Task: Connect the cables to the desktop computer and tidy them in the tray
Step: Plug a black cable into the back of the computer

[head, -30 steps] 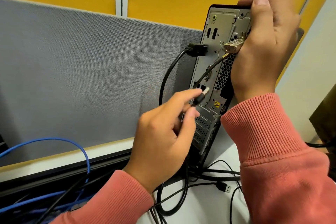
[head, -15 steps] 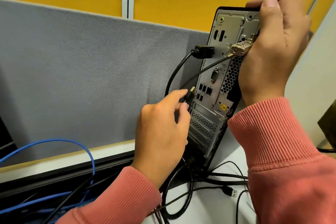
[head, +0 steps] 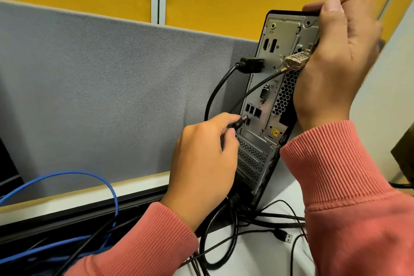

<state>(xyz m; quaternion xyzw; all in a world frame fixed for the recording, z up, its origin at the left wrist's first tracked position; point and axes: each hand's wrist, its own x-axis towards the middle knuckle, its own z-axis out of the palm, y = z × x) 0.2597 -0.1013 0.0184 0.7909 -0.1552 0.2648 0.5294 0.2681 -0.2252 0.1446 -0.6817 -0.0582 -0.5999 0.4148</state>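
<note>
A slim black desktop computer point(head: 271, 87) stands upright on the white desk, its silver rear panel facing me. My right hand point(head: 333, 63) grips its top right edge, beside a metal cable lock point(head: 295, 61). My left hand point(head: 206, 159) pinches a black USB plug point(head: 308, 122) whose metal tip touches the lower USB ports. A thick black cable's plug point(head: 251, 64) sits in the panel higher up. A loose USB plug point(head: 283, 235) lies on the desk.
A grey partition point(head: 112, 96) with yellow panels above stands behind the desk. A dark cable tray point(head: 67, 215) runs along the desk's rear edge with blue cables point(head: 112, 190) and black cables in it. Several black cables point(head: 224, 242) tangle at the computer's foot.
My left hand drew the USB plug back to the left, then brought it to the lower USB ports. My right hand kept its grip on the computer.
</note>
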